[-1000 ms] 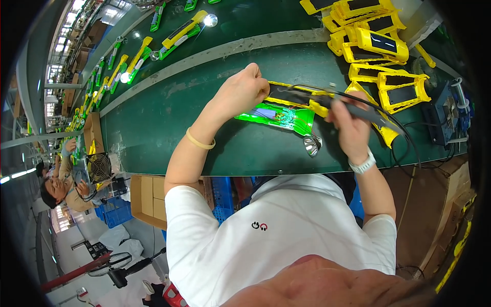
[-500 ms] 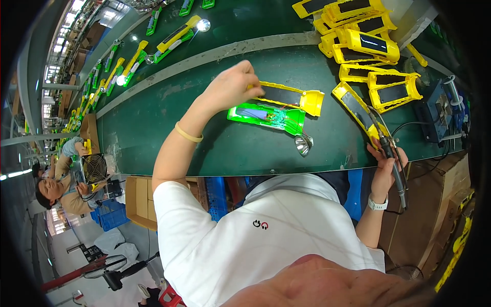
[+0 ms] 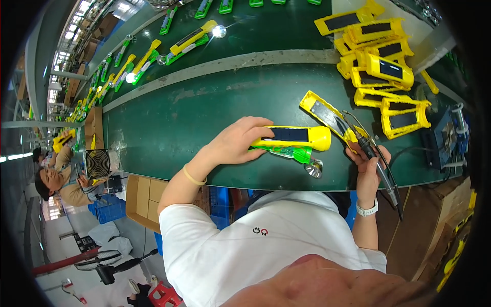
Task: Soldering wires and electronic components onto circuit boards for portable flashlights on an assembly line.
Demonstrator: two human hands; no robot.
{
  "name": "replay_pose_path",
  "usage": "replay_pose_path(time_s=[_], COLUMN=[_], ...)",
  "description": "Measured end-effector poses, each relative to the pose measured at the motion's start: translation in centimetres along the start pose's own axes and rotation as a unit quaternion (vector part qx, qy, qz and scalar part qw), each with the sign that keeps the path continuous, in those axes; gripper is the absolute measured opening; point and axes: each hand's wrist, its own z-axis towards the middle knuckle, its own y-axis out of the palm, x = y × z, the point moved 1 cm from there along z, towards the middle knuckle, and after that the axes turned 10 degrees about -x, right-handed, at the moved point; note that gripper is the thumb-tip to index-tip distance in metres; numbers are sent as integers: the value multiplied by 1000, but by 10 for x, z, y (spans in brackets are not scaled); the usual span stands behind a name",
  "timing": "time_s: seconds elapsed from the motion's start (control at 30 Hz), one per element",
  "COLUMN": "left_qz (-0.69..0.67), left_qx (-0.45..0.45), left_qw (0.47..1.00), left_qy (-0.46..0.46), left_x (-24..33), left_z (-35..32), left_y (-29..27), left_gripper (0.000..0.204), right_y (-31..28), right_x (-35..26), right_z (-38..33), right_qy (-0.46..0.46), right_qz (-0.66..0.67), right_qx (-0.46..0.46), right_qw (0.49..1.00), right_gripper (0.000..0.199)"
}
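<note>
"Turned panel-up since the earlier frame: that's the first yellow casing (image 3: 319, 138), and the second yellow casing (image 3: 321, 111) has swung in toward it. What's held where?"

"On my remote feed, the left hand (image 3: 239, 139) is curled firmly over the first yellow casing's left end; that casing lies along the green casing (image 3: 295, 154) on the counter (image 3: 171, 115). I see the right hand (image 3: 368, 176) gripping the soldering iron (image 3: 384, 180) — and it seems to pinch the second yellow casing's near end too."

"What worries you?"

"I'd judge the iron could scorch plastic, should it be hot and the wrist dip. Anything caught between yellow and green might get crushed by pressing, and a knock could drag the lamp reflector (image 3: 314, 169)."

"Counts?"

"At the work: two hands, one iron, one green casing, one reflector, two yellow casings. I make at least seven more in the yellow pile (image 3: 381, 71); overlaps hide the rest."
</note>
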Motion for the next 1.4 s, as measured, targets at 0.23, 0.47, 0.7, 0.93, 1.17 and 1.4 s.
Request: replay_pose_path(time_s=[0.23,0.47,0.7,0.93,1.17,1.4], left_qz=[73,53,305,203,114,242], left_qx=[221,132,280,336,178,129], left_qw=[964,959,779,820,977,958], left_qy=[-129,-246,-471,-416,5,83], left_x=[-126,-221,-345,-279,-98,4], left_z=[46,162,193,167,51,18], left_y=[-67,-157,-185,-187,-63,17], left_gripper=[45,57,71,37,28,28], right_y=[0,3,3,1,-9,-17], right_x=[11,9,14,13,14,13], right_z=[6,10,9,2,9,15], right_qy=[6,13,25,37,24,52], right_qz=[-17,-55,-68,-112,-27,-34], right_qx=[21,40,29,3,-27,-54], right_qw=[1000,998,997,993,999,997], right_gripper=[38,45,48,45,45,43])
